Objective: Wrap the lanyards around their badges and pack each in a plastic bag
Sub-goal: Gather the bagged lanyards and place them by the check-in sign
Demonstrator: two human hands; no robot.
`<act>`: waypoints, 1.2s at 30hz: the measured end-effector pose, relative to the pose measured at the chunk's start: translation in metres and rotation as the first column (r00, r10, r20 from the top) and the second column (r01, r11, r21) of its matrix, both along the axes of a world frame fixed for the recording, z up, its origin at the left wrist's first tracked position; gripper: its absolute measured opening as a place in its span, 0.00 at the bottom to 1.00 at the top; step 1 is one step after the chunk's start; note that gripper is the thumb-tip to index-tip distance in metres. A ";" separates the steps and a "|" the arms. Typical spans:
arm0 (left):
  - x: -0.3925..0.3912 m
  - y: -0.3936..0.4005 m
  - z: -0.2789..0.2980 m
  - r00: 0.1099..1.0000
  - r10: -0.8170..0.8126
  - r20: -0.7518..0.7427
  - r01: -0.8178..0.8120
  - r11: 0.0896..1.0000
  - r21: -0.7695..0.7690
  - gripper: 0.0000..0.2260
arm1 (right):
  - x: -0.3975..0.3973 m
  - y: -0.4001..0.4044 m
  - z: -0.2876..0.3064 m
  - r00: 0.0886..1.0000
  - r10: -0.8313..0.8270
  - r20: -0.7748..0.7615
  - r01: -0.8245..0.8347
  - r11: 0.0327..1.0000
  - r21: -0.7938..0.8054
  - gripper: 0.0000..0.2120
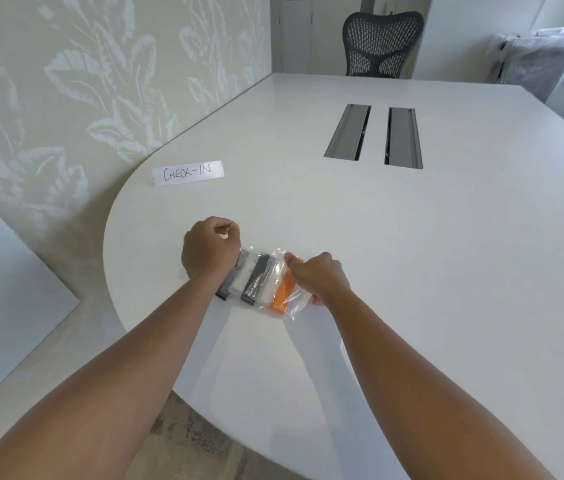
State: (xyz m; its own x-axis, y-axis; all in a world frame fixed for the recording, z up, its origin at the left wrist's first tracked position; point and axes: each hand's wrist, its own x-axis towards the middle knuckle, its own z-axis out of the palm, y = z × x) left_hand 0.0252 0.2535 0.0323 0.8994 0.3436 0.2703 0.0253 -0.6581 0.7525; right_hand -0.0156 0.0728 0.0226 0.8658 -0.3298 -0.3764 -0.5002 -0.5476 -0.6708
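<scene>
Several clear plastic bags (259, 278) lie in an overlapping row near the front of the white table (412, 271), each holding a badge wrapped in its lanyard: grey, white, black and an orange one (282, 296). My left hand (209, 249) rests as a curled fist on the row's left end, covering part of the grey bundle. My right hand (318, 277) sits at the right end, fingers curled, pinching the edge of the bag that holds the orange bundle.
A white paper sign reading CHECK-IN (187, 172) stands at the table's back left. Two cable slots (374, 135) are cut in the table's middle. A mesh office chair (382, 43) is at the far edge. A leaf-patterned wall runs along the left.
</scene>
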 end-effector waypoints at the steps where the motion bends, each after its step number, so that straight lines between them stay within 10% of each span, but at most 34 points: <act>1: 0.004 0.007 0.000 1.000 0.010 0.006 -0.010 1.000 0.002 0.08 | 0.000 0.003 0.002 1.000 -0.005 -0.009 0.004 1.000 -0.011 0.34; 13: 0.042 0.086 -0.009 0.844 -0.143 -0.516 0.110 0.989 -0.094 0.33 | -0.008 0.038 0.002 0.973 -0.229 -0.010 0.228 0.969 -0.093 0.35; 26: 0.056 0.095 -0.017 0.615 -0.440 -0.655 0.379 0.893 -0.244 0.42 | -0.005 0.069 -0.007 0.941 -0.334 0.055 0.338 0.936 -0.100 0.40; 32: 0.063 0.089 -0.025 0.550 -0.534 -0.642 0.333 0.845 -0.417 0.26 | 0.002 0.078 -0.008 0.923 -0.371 0.103 0.376 0.926 -0.027 0.37; 36: 0.060 0.083 -0.027 0.516 -0.605 -0.606 0.281 0.788 -0.548 0.33 | 0.005 0.086 -0.010 0.901 -0.418 0.113 0.413 0.908 0.070 0.37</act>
State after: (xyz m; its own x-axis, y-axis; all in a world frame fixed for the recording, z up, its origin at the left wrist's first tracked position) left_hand 0.0856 0.3363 0.0050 0.7791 -0.2434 -0.5778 0.4372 -0.4496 0.7789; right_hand -0.0105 0.1586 0.0126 0.6939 -0.6554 -0.2982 -0.5882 -0.2770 -0.7598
